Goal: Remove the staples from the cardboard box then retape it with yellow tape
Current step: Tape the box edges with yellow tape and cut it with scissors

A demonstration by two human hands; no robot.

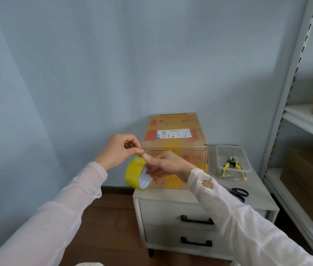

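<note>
In front of a pale blue wall, a cardboard box (175, 143) patched with yellow tape sits closed on a small white drawer cabinet (171, 197). Just before its front left corner, the right hand (166, 167) holds a roll of yellow tape (134, 172) in the air, fingers hooked through the core, thumb on top. The left hand (118, 150), fingers curled, pinches thumb and forefinger at the roll's upper edge. Right of the box, yellow-handled pliers (232, 166) lie in a clear plastic tub (247, 166); black scissors (239, 192) lie nearer.
</note>
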